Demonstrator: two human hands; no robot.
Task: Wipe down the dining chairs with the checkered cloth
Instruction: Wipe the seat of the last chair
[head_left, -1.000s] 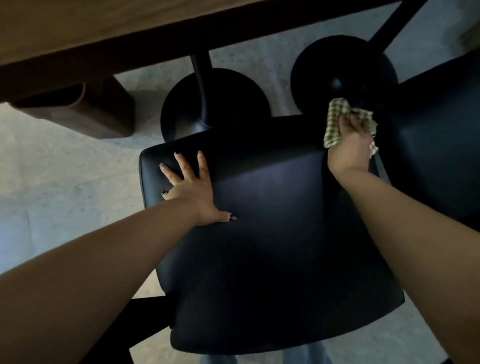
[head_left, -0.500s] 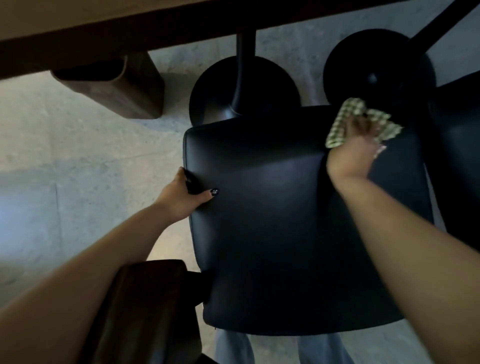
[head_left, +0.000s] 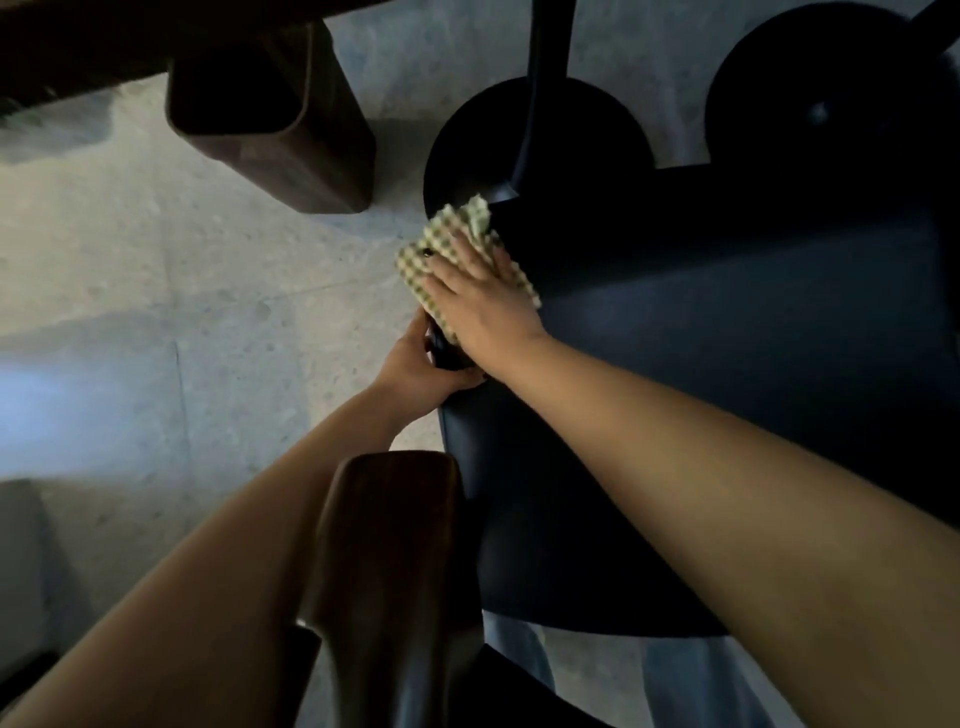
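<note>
A dining chair with a black padded seat (head_left: 727, 415) fills the right half of the view. The green-and-cream checkered cloth (head_left: 441, 249) lies on the seat's far left corner. My right hand (head_left: 478, 306) presses flat on the cloth with straight fingers. My left hand (head_left: 421, 369) grips the seat's left edge just below it, thumb on top and fingers curled under. The chair's brown wooden armrest (head_left: 384, 561) stands in the foreground between my arms.
A wooden table edge (head_left: 78, 47) runs across the top left, with a thick brown table leg (head_left: 280, 130) beneath it. Two round black pedestal bases (head_left: 545, 135) (head_left: 821, 88) stand on the pale concrete floor (head_left: 156, 312) beyond the seat.
My right hand has swept the cloth from the seat's far right corner to its far left corner and now lies flat. My left hand keeps its grip on the left edge. The view shifted left.
</note>
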